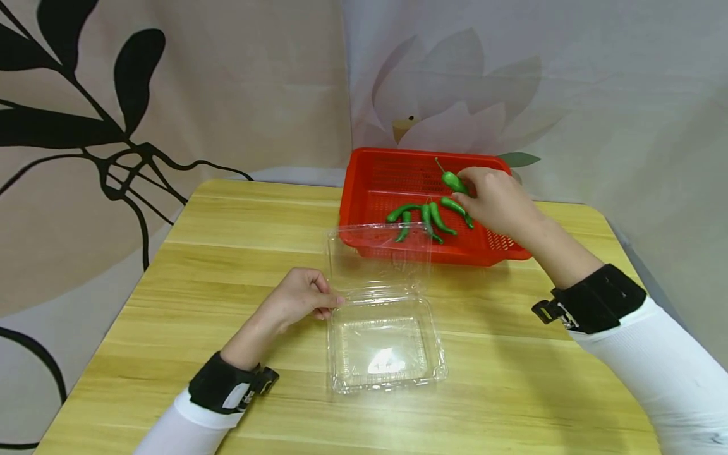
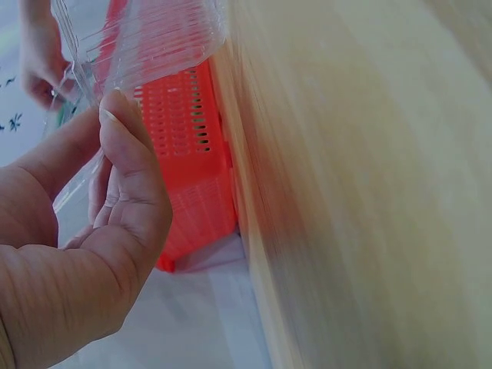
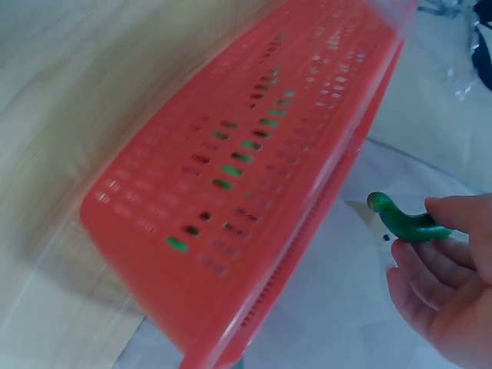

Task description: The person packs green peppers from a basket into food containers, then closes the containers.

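In the head view my left hand [image 1: 301, 296] pinches the left edge of a clear plastic clamshell box [image 1: 383, 347] near its hinge. The box lies unfolded on the table, its lid [image 1: 375, 268] leaning back over the near rim of a red basket [image 1: 364, 170]. Above the basket, my right hand [image 1: 495, 197] holds a green chili pepper [image 1: 453, 181] between thumb and fingers. The right wrist view shows this curved pepper [image 3: 407, 223] clear of the basket's rim. Several more green peppers [image 1: 438, 218] lie on the basket floor, some seen through the lid.
The wooden table [image 1: 239, 265] carries the basket at its far edge and the box nearer me. Behind it hangs a pale cloth [image 1: 273, 82] printed with dark leaves and a flower. A black strap with a small device [image 1: 597, 300] sits on each wrist.
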Action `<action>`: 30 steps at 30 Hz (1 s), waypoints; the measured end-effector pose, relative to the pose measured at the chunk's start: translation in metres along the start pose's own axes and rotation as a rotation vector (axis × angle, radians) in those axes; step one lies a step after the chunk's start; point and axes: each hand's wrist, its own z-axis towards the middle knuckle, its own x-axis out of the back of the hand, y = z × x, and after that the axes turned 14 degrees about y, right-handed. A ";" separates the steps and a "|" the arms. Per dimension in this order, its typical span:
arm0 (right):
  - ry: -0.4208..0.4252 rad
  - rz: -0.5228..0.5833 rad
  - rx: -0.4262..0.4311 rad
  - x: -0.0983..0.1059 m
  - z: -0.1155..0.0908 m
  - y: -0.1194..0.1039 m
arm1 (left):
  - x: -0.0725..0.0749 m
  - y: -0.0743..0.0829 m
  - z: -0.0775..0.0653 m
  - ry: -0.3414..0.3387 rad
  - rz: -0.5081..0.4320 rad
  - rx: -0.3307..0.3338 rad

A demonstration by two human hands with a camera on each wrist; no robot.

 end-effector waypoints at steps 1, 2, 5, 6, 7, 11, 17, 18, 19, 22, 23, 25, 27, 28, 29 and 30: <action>0.010 0.007 0.003 0.001 -0.001 -0.003 | 0.000 0.000 0.000 -0.001 -0.001 -0.003; 0.020 0.013 0.006 0.002 -0.003 -0.005 | 0.000 0.000 0.000 0.000 -0.003 -0.004; 0.040 0.031 0.015 0.005 -0.008 -0.012 | 0.000 0.000 0.000 0.001 -0.008 -0.006; 0.045 0.037 0.020 0.006 -0.009 -0.015 | 0.000 0.000 0.000 0.001 -0.008 -0.005; 0.051 0.043 0.024 0.007 -0.011 -0.017 | 0.000 0.000 0.000 0.002 -0.008 -0.003; 0.076 0.063 0.043 0.012 -0.016 -0.025 | 0.000 0.000 0.000 0.003 -0.011 -0.001; 0.118 0.093 0.081 0.020 -0.026 -0.039 | -0.001 0.001 0.000 0.003 -0.013 -0.002; 0.128 0.101 0.097 0.020 -0.028 -0.041 | -0.001 0.001 0.001 0.003 -0.013 -0.002; 0.140 0.109 0.119 0.020 -0.029 -0.044 | -0.001 0.001 0.001 0.003 -0.013 -0.002; 0.173 0.144 0.198 0.019 -0.033 -0.051 | -0.001 0.000 0.001 0.002 -0.015 -0.002; 0.184 0.157 0.229 0.018 -0.035 -0.053 | -0.001 0.000 0.001 0.001 -0.016 -0.003; 0.197 0.178 0.293 0.015 -0.039 -0.057 | -0.001 0.000 0.001 -0.002 -0.016 -0.005; 0.197 0.195 0.350 0.011 -0.043 -0.062 | -0.001 -0.001 0.001 -0.008 -0.015 -0.006; 0.192 0.201 0.377 0.009 -0.045 -0.064 | -0.001 -0.001 0.001 -0.008 -0.016 -0.007; 0.183 0.203 0.400 0.007 -0.047 -0.066 | -0.001 -0.001 0.000 -0.008 -0.019 -0.006; 0.168 0.205 0.417 0.004 -0.050 -0.068 | -0.002 -0.002 0.000 -0.010 -0.022 -0.007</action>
